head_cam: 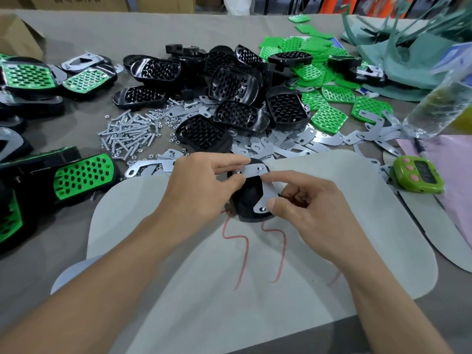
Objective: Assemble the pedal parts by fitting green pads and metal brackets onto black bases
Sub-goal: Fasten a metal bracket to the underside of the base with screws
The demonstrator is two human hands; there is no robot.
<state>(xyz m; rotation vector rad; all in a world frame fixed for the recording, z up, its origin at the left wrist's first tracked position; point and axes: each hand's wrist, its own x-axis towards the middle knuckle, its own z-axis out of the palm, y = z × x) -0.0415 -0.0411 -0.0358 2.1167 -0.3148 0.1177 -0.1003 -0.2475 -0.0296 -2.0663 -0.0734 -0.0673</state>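
Grey cloth-covered counter [178, 34], head view, looking down. Pale mat [204, 290] with red squiggles at near edge.

On mat centre: 1 black base [249, 200], lying under metal bracket [258, 175]; bracket flat on top of base, small screw ends visible in its holes.

Left hand [201, 185]: thumb and index pinching bracket's far end. Right hand [306, 200]: index on bracket's middle, thumb against its near tab, other fingers curled. Both hands touching the same bracket, base between them.

Behind hands: pile of black bases [235, 83], mid-counter. Right of pile: green pads [329, 118] spread loose. Between pile and mat: loose brackets [293, 144], overlapping. Left of pile: screws [127, 134] and nuts scattered.

Far left: assembled pedals [81, 175], green pads on black, several stacked.

Right edge: green timer [419, 177] beside pink sheet [454, 162]; clear plastic bottle [439, 103] behind it, blurred. Cardboard box [18, 34] at far left corner.
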